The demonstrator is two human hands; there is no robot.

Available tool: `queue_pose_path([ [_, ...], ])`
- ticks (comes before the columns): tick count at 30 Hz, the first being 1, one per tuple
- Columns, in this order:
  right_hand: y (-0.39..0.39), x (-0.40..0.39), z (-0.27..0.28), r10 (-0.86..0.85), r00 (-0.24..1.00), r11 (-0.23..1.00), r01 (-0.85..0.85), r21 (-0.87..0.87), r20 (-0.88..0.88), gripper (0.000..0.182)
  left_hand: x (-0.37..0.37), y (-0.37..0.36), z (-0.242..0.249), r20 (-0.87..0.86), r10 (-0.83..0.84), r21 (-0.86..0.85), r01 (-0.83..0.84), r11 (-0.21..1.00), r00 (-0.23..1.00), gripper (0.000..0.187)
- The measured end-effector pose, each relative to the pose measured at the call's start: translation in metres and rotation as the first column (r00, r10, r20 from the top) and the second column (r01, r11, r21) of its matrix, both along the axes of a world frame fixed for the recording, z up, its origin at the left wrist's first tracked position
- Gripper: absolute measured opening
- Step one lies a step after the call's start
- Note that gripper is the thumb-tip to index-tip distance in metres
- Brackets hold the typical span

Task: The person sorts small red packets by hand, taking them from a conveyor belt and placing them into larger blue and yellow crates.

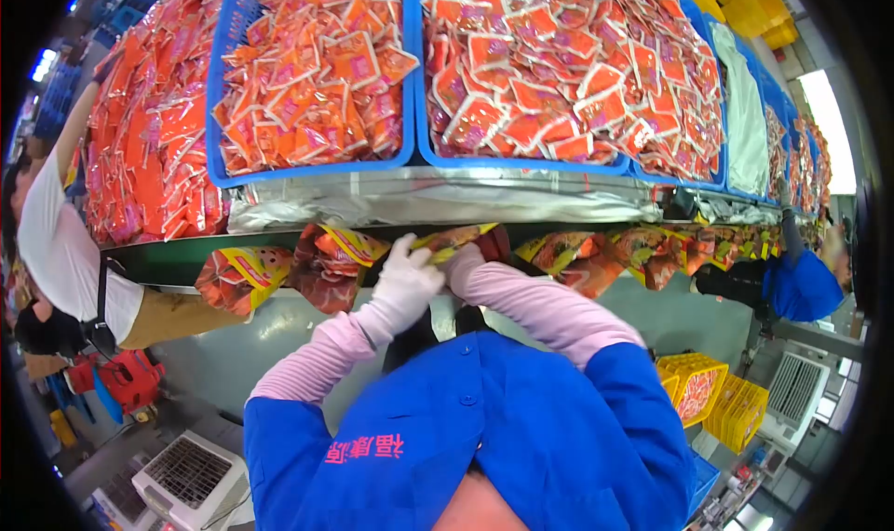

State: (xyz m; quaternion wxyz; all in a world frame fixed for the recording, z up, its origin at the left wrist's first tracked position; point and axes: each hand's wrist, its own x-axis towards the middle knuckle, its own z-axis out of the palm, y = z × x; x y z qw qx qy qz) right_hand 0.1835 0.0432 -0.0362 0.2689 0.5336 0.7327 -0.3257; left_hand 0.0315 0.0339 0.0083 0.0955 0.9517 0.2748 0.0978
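My left hand point(407, 282), in a white glove, is at the near edge of the packing line, its fingers curled against the left end of a printed food pouch point(458, 240). My right hand point(463, 263) grips the same pouch from below; its fingertips are partly hidden. The pouch is yellow and red-brown and lies tilted. Just left of my hands stands another red-brown pouch point(328, 268), with a further yellow-topped pouch point(244, 278) beyond it. To the right, a row of similar pouches point(563, 252) runs along the line.
Blue crates point(416, 84) full of red sachets point(521, 75) line the far side, above crumpled clear plastic point(447, 201). Co-workers stand at the left point(70, 224) and right point(805, 275). Yellow crates point(736, 410) and a white air cooler point(191, 480) are on the floor.
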Motion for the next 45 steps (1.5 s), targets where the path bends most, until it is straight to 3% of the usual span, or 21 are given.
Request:
queue_pose_path([
  [6,-0.007,-0.003,-0.137,-0.341,0.939,0.931,0.331,-0.151,-0.042,0.028,-0.025,0.001,-0.01,0.1,0.006,0.0,-0.007,1.0,0.995,0.007],
  [7,0.022,-0.016,0.013,0.128,0.988,0.984,-0.137,-0.111,-0.09,0.027,-0.032,0.008,-0.004,0.118,0.065,0.002,-0.066,0.998,0.991,0.006],
  [8,0.019,-0.018,0.026,0.081,0.99,0.994,-0.089,-0.067,-0.116,0.026,-0.038,0.013,0.001,0.091,0.068,0.008,-0.069,0.998,0.994,0.006],
  [10,0.01,-0.028,-0.001,-0.066,0.986,0.995,0.053,-0.09,-0.151,0.027,-0.042,0.019,-0.001,0.101,0.019,0.0,-0.019,1.0,0.995,0.005],
  [11,-0.017,-0.019,-0.102,-0.023,0.973,1.0,0.024,0.002,-0.231,0.027,-0.044,0.021,-0.001,0.1,-0.027,-0.006,0.028,1.0,0.995,0.005],
  [13,-0.015,-0.025,-0.101,-0.05,0.958,0.999,0.048,-0.017,-0.282,0.028,-0.051,0.018,-0.01,-0.022,-0.157,-0.006,0.157,0.988,0.987,0.007],
  [15,-0.001,-0.04,-0.079,-0.093,0.909,0.995,0.071,-0.069,-0.405,0.03,-0.061,0.037,0.011,0.005,-0.11,-0.102,0.11,0.989,0.994,0.014],
  [17,0.058,-0.033,0.101,-0.269,0.929,0.94,0.195,-0.281,-0.256,0.028,-0.062,0.079,0.038,0.422,0.09,-0.232,0.011,0.973,0.902,0.025],
  [19,0.083,0.013,0.107,-0.154,0.944,0.911,0.251,0.329,-0.293,0.022,-0.048,0.134,0.053,0.382,0.29,-0.085,-0.279,0.957,0.877,0.025],
  [20,0.104,0.034,0.099,-0.312,0.846,0.685,0.515,0.515,-0.432,0.019,-0.037,0.162,0.045,0.43,0.363,-0.024,-0.391,0.92,0.827,0.026],
  [23,0.171,0.069,0.039,-0.503,0.845,0.584,0.487,0.65,-0.181,0.022,0.0,0.232,0.004,0.022,0.589,0.122,-0.587,0.801,0.808,0.036],
  [25,0.195,0.073,-0.054,-0.509,0.859,0.291,0.237,0.927,-0.06,0.024,-0.002,0.248,-0.015,0.083,0.566,0.233,-0.569,0.789,0.82,0.031],
  [26,0.192,0.077,-0.037,-0.51,0.858,0.291,0.241,0.926,-0.063,0.024,-0.011,0.254,-0.019,0.138,0.589,0.103,-0.603,0.791,0.796,0.03],
  [28,0.167,0.079,0.02,-0.497,0.846,0.608,0.499,0.618,-0.194,0.028,-0.035,0.245,-0.022,0.38,0.613,-0.247,-0.562,0.789,0.693,0.023],
  [29,0.157,0.088,0.029,-0.442,0.818,0.601,0.574,0.556,-0.367,0.04,-0.042,0.232,-0.011,0.555,0.635,-0.442,-0.456,0.773,0.537,0.019],
  [30,0.151,0.087,0.035,-0.447,0.802,0.614,0.597,0.516,-0.396,0.045,-0.044,0.211,0.019,0.464,0.757,-0.67,-0.378,0.64,0.46,0.012],
  [33,0.169,0.063,0.046,-0.541,0.822,0.729,0.564,0.388,-0.179,0.059,-0.032,0.146,0.057,0.603,0.694,-0.714,-0.12,0.689,0.394,0.008],
  [35,0.187,0.055,0.035,-0.447,0.886,0.813,0.459,0.357,-0.122,0.038,-0.019,0.091,0.073,0.433,0.818,-0.865,-0.081,0.495,0.379,0.005],
  [38,0.218,0.058,-0.046,-0.299,0.941,0.802,0.337,0.494,-0.157,0.031,0.004,0.023,0.066,0.486,0.694,-0.802,-0.046,0.596,0.531,0.007],
  [41,0.187,0.084,0.023,-0.282,0.917,0.808,0.385,0.445,-0.283,0.033,0.024,-0.018,0.044,0.521,0.309,-0.463,-0.041,0.886,0.796,0.019],
  [45,0.095,0.1,0.147,-0.426,0.653,0.805,0.59,0.068,-0.626,0.032,0.029,-0.03,0.014,-0.039,0.067,-0.29,-0.075,0.954,0.997,0.041],
])
